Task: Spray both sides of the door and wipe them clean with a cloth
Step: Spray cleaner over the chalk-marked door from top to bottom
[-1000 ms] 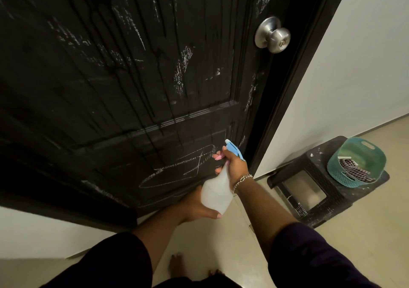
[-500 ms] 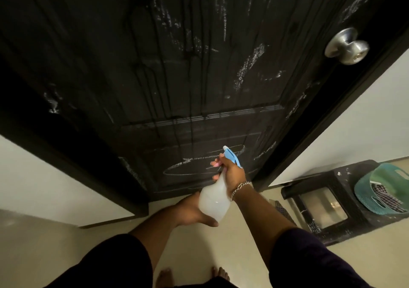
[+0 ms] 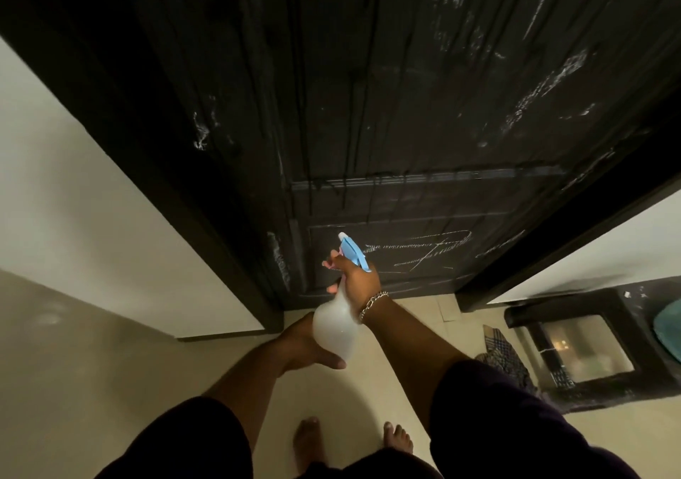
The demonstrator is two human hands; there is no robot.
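— Hands?
— Both on the spray bottle point(image 3: 336, 325). Right hand point(image 3: 352, 276) wrapped round the neck just under the blue trigger head point(image 3: 353, 254), fingers point(image 3: 329, 260) curled over the trigger, chain bracelet point(image 3: 373, 304) on the wrist. Left hand point(image 3: 304, 346) cupped under the translucent white body, thumb across the bottom.
— Pointing where?
— Nozzle tilted up and left, toward the lower panel of the black door point(image 3: 405, 110). Held near the panel, not touching it.
— State of the door?
— Shut in its dark frame point(image 3: 140, 136). White chalk scribbles point(image 3: 435, 246) on the lower panel just right of the nozzle, more white smears higher up at right and a small patch at left. Dark drip streaks running down the upper panel and over the moulding.
— And a cloth?
— Checked cloth point(image 3: 503, 359) lying on the tiled floor point(image 3: 110, 368) at right, beside a black stool point(image 3: 589, 349), well apart from both hands. Edge of a teal basket point(image 3: 669, 327) on the stool, cut off by the frame.
— Anything else?
— Bare feet point(image 3: 309, 441) on the floor below the bottle, dark sleeves point(image 3: 497, 405) at the bottom edge
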